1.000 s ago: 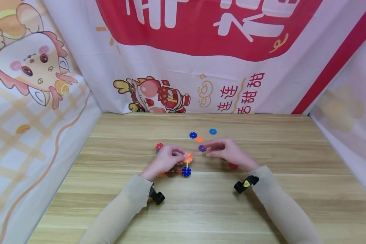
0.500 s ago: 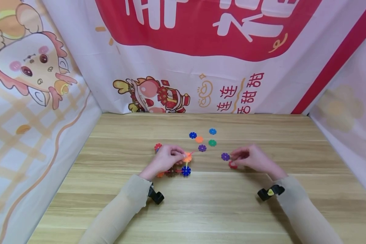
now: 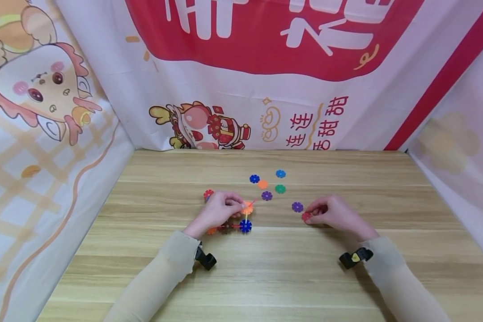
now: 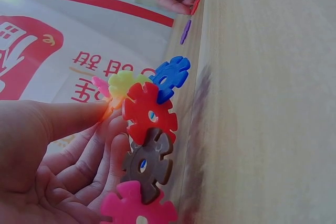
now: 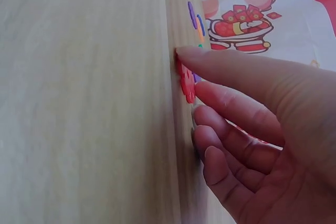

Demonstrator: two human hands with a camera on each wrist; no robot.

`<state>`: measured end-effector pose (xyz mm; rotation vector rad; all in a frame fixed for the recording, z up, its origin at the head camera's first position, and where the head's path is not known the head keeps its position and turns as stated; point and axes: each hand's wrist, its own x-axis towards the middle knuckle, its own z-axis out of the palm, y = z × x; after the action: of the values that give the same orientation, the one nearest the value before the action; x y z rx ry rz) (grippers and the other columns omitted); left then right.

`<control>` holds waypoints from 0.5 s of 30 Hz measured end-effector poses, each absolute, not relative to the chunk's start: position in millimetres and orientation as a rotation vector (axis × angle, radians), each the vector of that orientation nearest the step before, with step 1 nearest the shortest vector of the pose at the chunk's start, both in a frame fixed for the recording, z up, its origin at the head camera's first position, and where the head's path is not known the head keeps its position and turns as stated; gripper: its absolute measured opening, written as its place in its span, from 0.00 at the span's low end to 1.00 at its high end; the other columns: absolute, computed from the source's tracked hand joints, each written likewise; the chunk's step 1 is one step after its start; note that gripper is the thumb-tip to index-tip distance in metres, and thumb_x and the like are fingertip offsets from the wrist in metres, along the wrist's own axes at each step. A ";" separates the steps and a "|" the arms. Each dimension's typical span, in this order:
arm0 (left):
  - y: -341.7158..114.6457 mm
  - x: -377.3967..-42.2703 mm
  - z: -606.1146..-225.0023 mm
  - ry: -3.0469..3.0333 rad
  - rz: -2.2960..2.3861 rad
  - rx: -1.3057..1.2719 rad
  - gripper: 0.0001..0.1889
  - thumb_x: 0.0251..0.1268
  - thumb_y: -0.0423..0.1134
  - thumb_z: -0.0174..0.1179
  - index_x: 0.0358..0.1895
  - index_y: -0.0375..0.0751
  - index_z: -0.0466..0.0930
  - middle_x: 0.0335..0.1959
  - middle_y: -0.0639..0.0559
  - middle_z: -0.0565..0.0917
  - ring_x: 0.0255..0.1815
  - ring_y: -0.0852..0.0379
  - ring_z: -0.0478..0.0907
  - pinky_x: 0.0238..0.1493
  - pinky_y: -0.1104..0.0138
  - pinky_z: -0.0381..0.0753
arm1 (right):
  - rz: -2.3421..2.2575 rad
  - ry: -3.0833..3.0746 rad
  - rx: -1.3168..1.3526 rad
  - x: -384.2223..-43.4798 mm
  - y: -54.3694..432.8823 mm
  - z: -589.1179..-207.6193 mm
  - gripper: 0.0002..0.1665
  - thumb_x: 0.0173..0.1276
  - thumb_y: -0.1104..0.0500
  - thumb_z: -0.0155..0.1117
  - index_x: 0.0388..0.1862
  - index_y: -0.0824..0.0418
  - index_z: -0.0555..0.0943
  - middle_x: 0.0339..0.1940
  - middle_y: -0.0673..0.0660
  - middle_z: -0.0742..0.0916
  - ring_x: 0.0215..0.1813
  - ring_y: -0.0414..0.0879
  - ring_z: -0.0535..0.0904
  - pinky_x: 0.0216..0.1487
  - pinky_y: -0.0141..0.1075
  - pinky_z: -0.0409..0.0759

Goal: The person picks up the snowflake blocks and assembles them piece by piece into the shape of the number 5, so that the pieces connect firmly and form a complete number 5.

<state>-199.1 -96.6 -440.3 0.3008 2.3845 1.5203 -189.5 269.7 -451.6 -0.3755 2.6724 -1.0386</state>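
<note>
My left hand (image 3: 221, 208) pinches an orange snowflake disc (image 3: 247, 208) between thumb and fingers. That disc belongs to a chain of interlocked notched discs, with a dark blue disc (image 3: 246, 226) and a brown disc (image 3: 226, 227) along its near side. In the left wrist view the chain also has a yellow-green disc (image 4: 127, 83), a red disc (image 4: 149, 111) and a pink disc (image 4: 137, 208); fingers hide part of it. Farther right, my right hand (image 3: 332, 214) pinches a loose red snowflake disc (image 5: 187, 83) by its edges, close to the tabletop.
A loose purple disc (image 3: 297, 207) lies just beyond the right fingertips. Between and behind the hands are another purple disc (image 3: 267, 196), a green disc (image 3: 280, 188), a light blue disc (image 3: 281, 173), an orange one and a dark blue one. Printed cloth walls border the wooden table (image 3: 290, 277).
My right hand has moved right, away from the discs near the middle, to the red disc and now grips it. The left hand keeps its hold on the chain, nearly still.
</note>
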 end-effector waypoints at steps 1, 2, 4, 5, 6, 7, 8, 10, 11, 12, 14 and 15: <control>-96.5 -199.2 -440.6 2.384 1.522 0.302 0.05 0.72 0.37 0.64 0.45 0.41 0.86 0.32 0.52 0.87 0.35 0.50 0.84 0.39 0.57 0.83 | -1.040 2.673 -0.379 -189.9 268.8 -452.1 0.15 0.59 0.51 0.81 0.44 0.52 0.89 0.36 0.48 0.87 0.38 0.47 0.79 0.38 0.38 0.78; -96.4 -199.4 -441.0 2.385 1.523 0.304 0.05 0.72 0.37 0.64 0.45 0.41 0.86 0.32 0.52 0.87 0.35 0.50 0.84 0.39 0.57 0.83 | -1.046 2.672 -0.382 -190.3 268.1 -452.6 0.15 0.59 0.52 0.81 0.43 0.52 0.89 0.36 0.48 0.87 0.38 0.47 0.79 0.38 0.38 0.78; -96.3 -199.7 -441.5 2.387 1.524 0.307 0.05 0.72 0.37 0.64 0.45 0.40 0.86 0.32 0.52 0.87 0.35 0.50 0.84 0.39 0.57 0.83 | -1.061 2.660 -0.373 -190.6 267.1 -453.2 0.14 0.58 0.53 0.82 0.42 0.51 0.89 0.35 0.48 0.87 0.38 0.48 0.79 0.38 0.38 0.78; -96.2 -199.8 -441.7 2.389 1.524 0.308 0.05 0.72 0.37 0.64 0.45 0.40 0.86 0.32 0.52 0.87 0.35 0.50 0.84 0.39 0.57 0.83 | -1.071 2.648 -0.369 -190.8 266.8 -453.6 0.14 0.59 0.53 0.82 0.42 0.52 0.88 0.35 0.48 0.87 0.38 0.48 0.79 0.38 0.38 0.79; -96.1 -199.8 -441.8 2.391 1.523 0.310 0.05 0.72 0.37 0.64 0.44 0.41 0.86 0.32 0.52 0.87 0.35 0.50 0.84 0.38 0.57 0.83 | -1.085 2.635 -0.362 -190.9 266.3 -453.6 0.13 0.59 0.54 0.82 0.41 0.52 0.88 0.35 0.49 0.86 0.38 0.48 0.79 0.38 0.38 0.79; -96.2 -199.8 -441.8 2.392 1.524 0.311 0.05 0.72 0.37 0.64 0.44 0.41 0.86 0.32 0.52 0.87 0.35 0.50 0.84 0.38 0.57 0.83 | -1.096 2.623 -0.366 -191.2 266.0 -453.6 0.13 0.59 0.54 0.81 0.41 0.52 0.87 0.35 0.49 0.86 0.39 0.49 0.80 0.39 0.38 0.80; -96.3 -199.8 -441.8 2.391 1.524 0.311 0.05 0.72 0.36 0.64 0.44 0.40 0.86 0.32 0.52 0.87 0.35 0.51 0.84 0.38 0.57 0.83 | -1.105 2.615 -0.370 -191.5 265.6 -453.6 0.13 0.60 0.55 0.81 0.41 0.52 0.87 0.35 0.50 0.86 0.39 0.49 0.80 0.39 0.38 0.80; -96.4 -199.8 -441.9 2.390 1.524 0.310 0.05 0.72 0.36 0.64 0.44 0.40 0.86 0.32 0.52 0.87 0.35 0.51 0.84 0.38 0.58 0.83 | -1.127 2.602 -0.376 -192.2 264.8 -453.5 0.11 0.62 0.57 0.79 0.41 0.53 0.86 0.35 0.50 0.87 0.39 0.49 0.81 0.40 0.38 0.81; -96.4 -199.8 -441.9 2.389 1.525 0.309 0.05 0.72 0.36 0.64 0.45 0.40 0.86 0.32 0.52 0.87 0.35 0.51 0.84 0.38 0.58 0.83 | -1.137 2.597 -0.380 -192.5 264.2 -453.2 0.10 0.63 0.58 0.78 0.41 0.54 0.86 0.36 0.50 0.87 0.40 0.49 0.81 0.40 0.38 0.81; -96.4 -199.9 -441.9 2.388 1.525 0.308 0.05 0.72 0.36 0.64 0.45 0.40 0.86 0.32 0.52 0.87 0.35 0.51 0.84 0.38 0.58 0.83 | -1.148 2.596 -0.377 -192.9 263.3 -452.5 0.09 0.65 0.59 0.77 0.42 0.54 0.86 0.36 0.50 0.87 0.40 0.49 0.81 0.40 0.38 0.81; -96.5 -200.0 -441.8 2.385 1.527 0.307 0.05 0.72 0.36 0.64 0.45 0.40 0.86 0.32 0.52 0.87 0.35 0.51 0.84 0.38 0.58 0.83 | -1.168 2.604 -0.375 -193.9 261.1 -450.5 0.07 0.66 0.61 0.75 0.43 0.55 0.87 0.36 0.51 0.87 0.40 0.49 0.82 0.41 0.39 0.82; -96.5 -199.9 -441.6 2.384 1.527 0.307 0.05 0.72 0.36 0.64 0.45 0.40 0.86 0.32 0.52 0.87 0.35 0.51 0.84 0.38 0.58 0.83 | -1.176 2.606 -0.371 -194.3 259.8 -449.1 0.07 0.67 0.61 0.74 0.44 0.56 0.87 0.37 0.51 0.88 0.40 0.49 0.82 0.41 0.39 0.82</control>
<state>-199.9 -96.5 -441.6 0.3070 2.3840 1.5270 -194.3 259.8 -449.1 -0.3712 2.6060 -1.1756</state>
